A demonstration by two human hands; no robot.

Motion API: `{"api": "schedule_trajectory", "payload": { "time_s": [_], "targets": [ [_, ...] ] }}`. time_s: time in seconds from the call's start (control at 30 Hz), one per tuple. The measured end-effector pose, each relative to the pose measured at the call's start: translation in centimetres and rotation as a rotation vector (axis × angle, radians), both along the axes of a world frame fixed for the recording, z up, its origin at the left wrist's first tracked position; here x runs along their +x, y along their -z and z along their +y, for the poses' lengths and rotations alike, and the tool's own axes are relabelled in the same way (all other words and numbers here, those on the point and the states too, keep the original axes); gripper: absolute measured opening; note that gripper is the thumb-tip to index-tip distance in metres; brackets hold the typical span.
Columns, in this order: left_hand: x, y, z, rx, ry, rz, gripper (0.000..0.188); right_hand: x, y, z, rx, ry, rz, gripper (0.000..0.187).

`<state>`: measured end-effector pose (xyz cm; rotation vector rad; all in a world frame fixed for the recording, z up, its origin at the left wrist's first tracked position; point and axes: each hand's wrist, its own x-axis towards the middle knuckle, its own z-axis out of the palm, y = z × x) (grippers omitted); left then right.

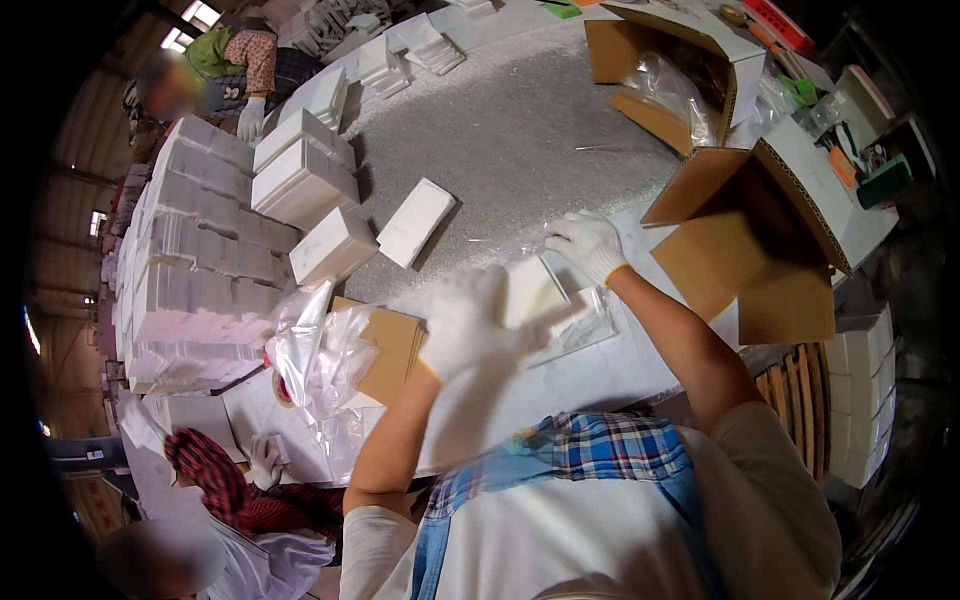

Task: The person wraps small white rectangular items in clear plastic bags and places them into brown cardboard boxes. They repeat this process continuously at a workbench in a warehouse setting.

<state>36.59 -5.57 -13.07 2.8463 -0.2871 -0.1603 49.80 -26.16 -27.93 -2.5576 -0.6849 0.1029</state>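
The biggest thing is the grey-topped table, spread under and beyond both hands. To the left of the grip rises a tall pile of white tiles, with one co-worker past its far end and another on its near side. An open cardboard box is right of the right hand, and another box is farther beyond it. Clear plastic bags lie just left of the left hand, partly over flat cardboard. A small stack of tiles and a loose tile sit beyond that hand. Between the two gloved hands is a white tile, with clear film beside it. The right hand has half-curled fingers by its far right corner; the left hand, blurred, is at its left side. Whether either grips the tile, I cannot tell.
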Motion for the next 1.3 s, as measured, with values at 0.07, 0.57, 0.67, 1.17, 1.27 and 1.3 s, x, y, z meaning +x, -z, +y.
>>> {"api": "schedule_trajectory", "payload": {
  "time_s": [0.07, 0.57, 0.67, 1.17, 1.27, 1.3],
  "targets": [
    [-1.3, -0.1, -2.6, 0.010, 0.027, 0.063, 0.084, -0.1, 0.2, -0.1, 0.025, 0.020, -0.017, 0.031],
    [-3.0, 4.8, -6.7, -0.001, 0.068, -0.034, 0.072, 0.1, 0.8, -0.1, 0.075, 0.030, 0.015, 0.032],
    [-3.5, 4.8, -6.9, -0.024, 0.050, -0.126, 0.071, 0.2, -0.3, -0.1, 0.108, 0.049, 0.116, 0.035],
    [-1.2, 7.8, -1.0, -1.021, -0.515, 0.104, 0.066, -5.6, -12.3, -0.1, 1.056, 0.027, 0.730, 0.015],
    [-1.2, 5.6, -1.8, -1.131, -0.437, 0.066, 0.037, -6.6, -12.2, -1.2, 1.166, 0.048, 0.698, 0.017],
    [-1.4, 4.3, -2.3, -1.164, -0.427, 0.055, 0.030, -6.9, -12.0, -1.6, 1.202, 0.046, 0.680, 0.018]
  ]
}}
